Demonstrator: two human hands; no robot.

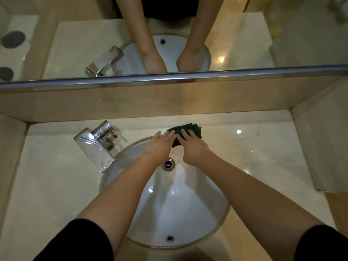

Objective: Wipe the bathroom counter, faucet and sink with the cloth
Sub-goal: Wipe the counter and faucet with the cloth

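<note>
Cloth (196,129) is pressed flat on worktop (263,147) just behind sink (178,204) by right hand (194,147), fingers straight & spread. Left hand (162,146) is laid flat alongside, fingertips at cloth's edge.

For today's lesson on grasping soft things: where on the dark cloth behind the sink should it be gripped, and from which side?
Probably the bunched far-right end of the cloth, pinched from above on the right: folds rise there, while the near part lies flat on the counter under the left hand and right hand.
</note>
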